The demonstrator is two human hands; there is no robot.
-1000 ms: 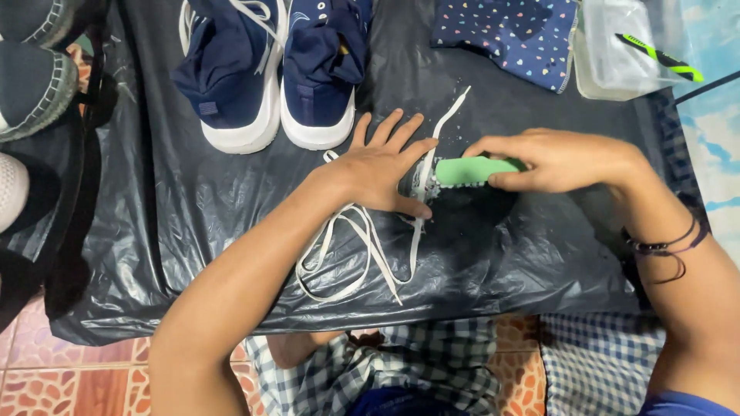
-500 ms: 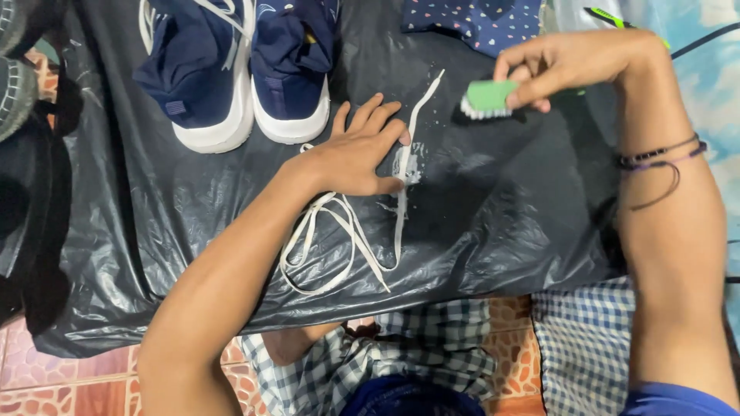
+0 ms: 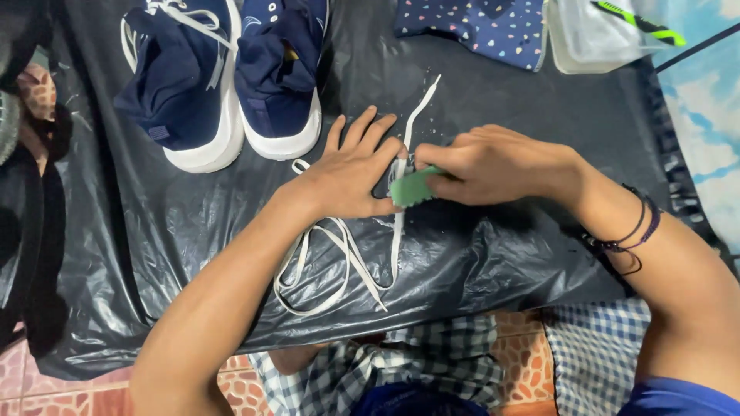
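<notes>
Shoelace (image 3: 401, 185), white and flat, lay on the black plastic sheet (image 3: 501, 262) that covered the bench. One straight run of it extended from the far end near the patterned cloth (image 3: 478, 27) down toward the person, passing directly between the two hands. The remaining length lay in loose loops on the sheet below the left wrist.

Left hand (image 3: 351, 177) rested flat and fully open, palm down, fingers spread and pointing away from the person. Its fingertips and thumb side pressed on the sheet just beside the straight run of the shoelace, touching it at the thumb edge. It gripped nothing.

Right hand (image 3: 493, 162) was closed around a green brush (image 3: 412, 187), with only the brush's left end showing past the fingers. That end sat on the shoelace, touching it just beside the left thumb. White foam specks lay on the sheet around the contact point.

Two navy shoes (image 3: 223, 85) with white soles stood side by side at the far left, well apart from the brush. A clear plastic container (image 3: 586, 46) stood at the far right corner.
</notes>
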